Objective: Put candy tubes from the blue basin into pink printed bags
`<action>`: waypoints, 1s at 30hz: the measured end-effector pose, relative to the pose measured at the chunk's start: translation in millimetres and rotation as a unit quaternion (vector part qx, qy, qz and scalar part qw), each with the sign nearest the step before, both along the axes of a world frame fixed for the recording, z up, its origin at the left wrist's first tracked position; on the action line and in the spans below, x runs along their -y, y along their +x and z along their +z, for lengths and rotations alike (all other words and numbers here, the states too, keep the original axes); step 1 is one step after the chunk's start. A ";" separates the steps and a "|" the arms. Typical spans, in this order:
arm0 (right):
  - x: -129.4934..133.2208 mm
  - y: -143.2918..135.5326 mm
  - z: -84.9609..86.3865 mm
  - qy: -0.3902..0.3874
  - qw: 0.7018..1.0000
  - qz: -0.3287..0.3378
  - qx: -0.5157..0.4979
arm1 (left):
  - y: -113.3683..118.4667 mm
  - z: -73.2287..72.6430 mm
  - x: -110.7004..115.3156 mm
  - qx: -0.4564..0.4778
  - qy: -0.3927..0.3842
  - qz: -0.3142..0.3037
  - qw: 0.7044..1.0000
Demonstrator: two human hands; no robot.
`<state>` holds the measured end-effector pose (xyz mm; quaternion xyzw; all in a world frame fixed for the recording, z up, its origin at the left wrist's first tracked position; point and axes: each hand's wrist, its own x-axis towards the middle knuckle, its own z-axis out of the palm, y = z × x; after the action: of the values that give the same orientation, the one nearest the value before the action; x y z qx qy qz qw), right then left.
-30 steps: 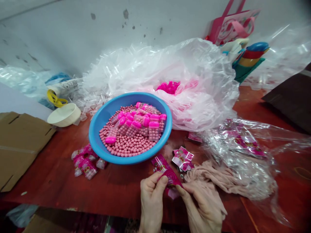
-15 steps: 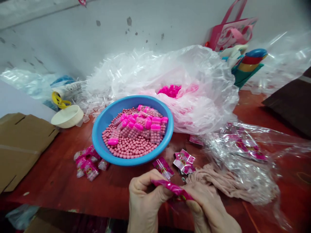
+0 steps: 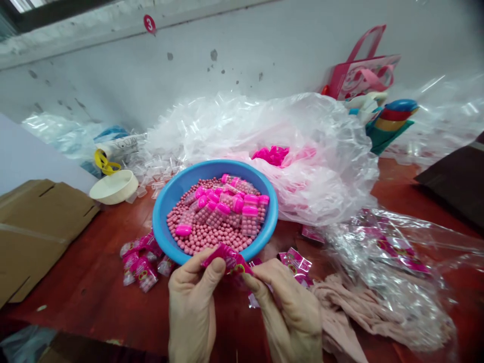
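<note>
Between my two hands is a small pink printed plastic packet (image 3: 230, 260), raised over the front rim of a blue basin (image 3: 159, 229). My left hand (image 3: 194, 290) pinches its left end between thumb and fingers. At its right end my right hand (image 3: 285, 302) has thumb and forefinger closed on the film. In the basin, pink beads (image 3: 202, 241) lie loose under several clear bottles (image 3: 249, 218) with bright pink caps, filled with beads. Left of the basin sits a pile of pink-wrapped bottles (image 3: 141, 267). Flat pink packets (image 3: 297, 262) lie beyond my right hand.
Crumpled clear plastic bags (image 3: 313, 176) with pink caps (image 3: 272, 155) stand behind the basin. A beige cloth (image 3: 340, 307) and a clear bag (image 3: 389, 287) lie at right. Cardboard (image 3: 41, 232) and a white bowl (image 3: 114, 187) are at left.
Both hands have moved left and up with the packet, toward the basin's front rim. The packet's printed face shows more now. The whole view has shifted slightly.
</note>
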<state>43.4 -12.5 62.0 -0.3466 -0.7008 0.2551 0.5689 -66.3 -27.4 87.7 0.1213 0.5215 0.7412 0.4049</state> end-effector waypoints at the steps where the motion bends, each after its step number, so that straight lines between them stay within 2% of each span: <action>1: -1.4 -3.4 -0.3 0.024 1.000 -0.011 0.014 | -0.8 0.3 -1.7 0.000 0.000 0.001 1.000; 5: -4.3 -12.7 -1.8 0.081 0.995 -0.043 0.051 | -3.8 -1.1 -7.0 0.016 0.039 -0.006 0.999; 9: -11.5 -13.5 0.4 0.078 0.991 -0.051 0.101 | -12.1 -4.3 -14.2 0.055 0.061 -0.005 0.997; 11: -24.1 -11.1 0.8 0.066 0.983 -0.080 0.149 | -18.8 -6.4 -19.4 0.065 0.067 0.004 0.996; 14: -53.2 -9.2 -4.0 0.042 0.951 -0.177 0.251 | -28.2 -9.9 -27.9 0.073 0.083 0.023 0.994; 16: -72.2 -11.6 -9.8 0.028 0.925 -0.212 0.314 | -32.1 -12.2 -33.6 0.081 0.092 0.024 0.992; 19: -89.7 -20.2 -17.5 0.026 0.897 -0.220 0.382 | -35.2 -14.7 -42.1 0.095 0.104 0.011 0.990; 22: -94.5 -29.0 -20.7 0.019 0.884 -0.220 0.411 | -38.2 -16.9 -50.1 0.109 0.119 0.002 0.987; 25: -93.8 -33.7 -19.3 0.003 0.888 -0.203 0.412 | -41.7 -18.9 -57.0 0.122 0.128 -0.005 0.984; 30: -85.2 -31.3 -10.4 -0.027 0.925 -0.160 0.342 | -43.5 -19.6 -62.7 0.143 0.135 -0.004 0.981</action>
<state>12.1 72.7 51.6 -0.5357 -0.7810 0.0453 0.3179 -109.7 35.4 68.0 0.0695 0.3532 0.8129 0.4579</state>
